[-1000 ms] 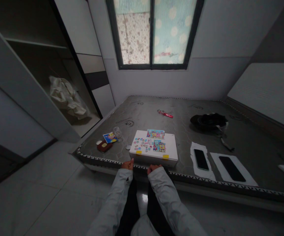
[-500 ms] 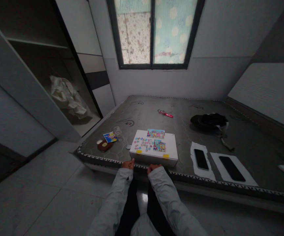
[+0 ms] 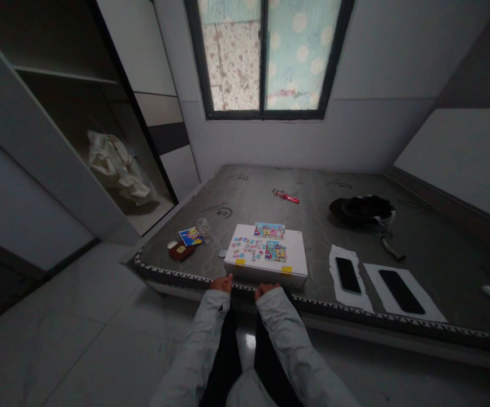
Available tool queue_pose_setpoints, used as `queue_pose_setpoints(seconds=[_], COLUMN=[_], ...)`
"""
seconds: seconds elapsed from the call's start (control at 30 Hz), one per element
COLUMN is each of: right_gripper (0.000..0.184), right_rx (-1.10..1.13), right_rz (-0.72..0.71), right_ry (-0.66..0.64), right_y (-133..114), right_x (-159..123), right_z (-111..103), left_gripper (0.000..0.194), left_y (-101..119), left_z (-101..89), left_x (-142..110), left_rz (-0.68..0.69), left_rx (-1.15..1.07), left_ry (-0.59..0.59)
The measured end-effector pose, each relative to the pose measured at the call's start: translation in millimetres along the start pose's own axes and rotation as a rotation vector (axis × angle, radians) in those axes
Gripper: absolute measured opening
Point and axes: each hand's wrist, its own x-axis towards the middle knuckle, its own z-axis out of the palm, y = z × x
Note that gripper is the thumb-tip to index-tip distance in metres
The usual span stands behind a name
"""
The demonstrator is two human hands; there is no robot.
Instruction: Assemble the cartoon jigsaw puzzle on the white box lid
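Note:
At the mattress's near edge, my left hand (image 3: pixel 222 283) rests curled into a loose fist, thumb toward the front left corner of a white box (image 3: pixel 265 274). My right hand (image 3: pixel 267 290) is likewise curled at the edge, close against the box's front side. No object shows in either hand. On the box lie scattered small colourful jigsaw pieces (image 3: pixel 245 249), a cartoon picture (image 3: pixel 276 251) beside them and a cartoon card (image 3: pixel 269 230) at the back edge. Two yellow tape pieces (image 3: pixel 286 269) stick to the box's front edge.
On the grey mattress (image 3: pixel 253 192) lie a brown case (image 3: pixel 181 252), a cartoon card (image 3: pixel 191 237), clear plastic (image 3: pixel 204 230), a round white disc (image 3: pixel 222 254), a red strap (image 3: pixel 287 196), a black cap (image 3: pixel 361 210) and two phones (image 3: pixel 348 275) on white sheets. An open wardrobe (image 3: pixel 100 113) stands left.
Both hands stay curled in the same place at the mattress edge. The box and the things around it have not moved; the view shifts only very slightly.

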Motion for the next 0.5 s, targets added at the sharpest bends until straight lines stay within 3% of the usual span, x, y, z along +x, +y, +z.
queue_pose_setpoints(seconds=[0.17, 0.5], right_gripper=[0.022, 0.023], right_rx=[0.006, 0.015], right_rz=[0.006, -0.009], right_ry=[0.000, 0.022], right_y=[-1.1, -0.3], right_x=[-0.5, -2.9], right_z=[-0.8, -0.2], left_gripper=[0.033, 0.034], left_y=[-5.2, -4.7], left_z=[-1.1, 1.7], left_x=[3.4, 3.9], left_rz=[0.016, -0.016], left_rx=[-0.004, 0.008], left_ry=[-0.057, -0.051])
